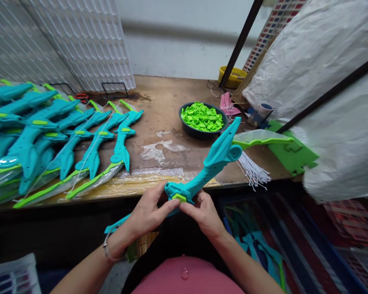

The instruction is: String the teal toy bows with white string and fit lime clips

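Teal bow [199, 179] (held), near table edge [122, 188]

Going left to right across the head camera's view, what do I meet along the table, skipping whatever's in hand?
Teal bow-shaped toys → dark bowl of bright green pieces → bunch of white strings → green notched panel.
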The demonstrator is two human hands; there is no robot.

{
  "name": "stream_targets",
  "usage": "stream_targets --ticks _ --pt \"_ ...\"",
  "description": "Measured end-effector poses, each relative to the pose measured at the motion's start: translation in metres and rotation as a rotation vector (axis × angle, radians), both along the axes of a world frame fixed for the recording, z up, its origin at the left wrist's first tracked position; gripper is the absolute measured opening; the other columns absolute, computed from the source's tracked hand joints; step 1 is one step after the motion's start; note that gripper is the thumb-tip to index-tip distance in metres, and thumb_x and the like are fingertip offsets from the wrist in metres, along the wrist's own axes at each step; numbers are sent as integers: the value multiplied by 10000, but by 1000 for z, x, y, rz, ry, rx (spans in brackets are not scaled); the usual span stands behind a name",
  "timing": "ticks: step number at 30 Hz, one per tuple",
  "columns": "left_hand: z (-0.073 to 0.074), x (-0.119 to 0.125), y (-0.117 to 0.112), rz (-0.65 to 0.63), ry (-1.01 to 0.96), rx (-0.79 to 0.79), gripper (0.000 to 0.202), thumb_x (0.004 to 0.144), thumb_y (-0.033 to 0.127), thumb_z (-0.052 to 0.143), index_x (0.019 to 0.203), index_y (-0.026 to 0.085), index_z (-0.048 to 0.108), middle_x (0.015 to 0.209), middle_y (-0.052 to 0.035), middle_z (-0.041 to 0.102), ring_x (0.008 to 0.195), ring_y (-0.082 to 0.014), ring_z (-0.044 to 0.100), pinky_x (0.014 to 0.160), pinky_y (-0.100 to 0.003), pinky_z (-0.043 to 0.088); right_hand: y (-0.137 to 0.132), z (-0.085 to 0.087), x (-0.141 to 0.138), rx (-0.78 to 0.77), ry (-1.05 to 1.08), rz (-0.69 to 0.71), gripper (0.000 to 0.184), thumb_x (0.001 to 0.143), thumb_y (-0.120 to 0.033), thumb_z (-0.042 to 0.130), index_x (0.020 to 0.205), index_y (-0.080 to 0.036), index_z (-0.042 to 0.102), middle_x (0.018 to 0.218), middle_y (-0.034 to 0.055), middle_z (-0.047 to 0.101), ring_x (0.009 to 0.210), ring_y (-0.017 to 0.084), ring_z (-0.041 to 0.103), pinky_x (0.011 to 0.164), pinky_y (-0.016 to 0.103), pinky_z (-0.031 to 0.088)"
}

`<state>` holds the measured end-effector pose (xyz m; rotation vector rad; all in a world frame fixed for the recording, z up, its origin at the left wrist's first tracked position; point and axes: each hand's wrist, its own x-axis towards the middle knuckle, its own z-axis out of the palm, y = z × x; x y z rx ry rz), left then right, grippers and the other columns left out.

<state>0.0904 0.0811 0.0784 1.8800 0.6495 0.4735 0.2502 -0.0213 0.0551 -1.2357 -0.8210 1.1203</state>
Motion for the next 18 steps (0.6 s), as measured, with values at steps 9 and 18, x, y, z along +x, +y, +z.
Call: stream_targets --ticks 9,18 --pt "-14 4 -7 80 -17 75 271 951 431 608 846 181 598 754 -5 599 689 -170 513 666 -289 397 -1 -14 -1 13 -90 -60 329 784 -376 818 1041 -178 760 1023 65 795 974 279 740 960 429 578" --pt "-31 12 1 95 -75 -193 497 956 438 613 1362 171 508 988 -64 704 914 -240 650 869 -376 493 6 -18 3 -20 -125 -160 348 763 -394 836 1015 -171 751 999 62 803 899 255 744 855 365 594"
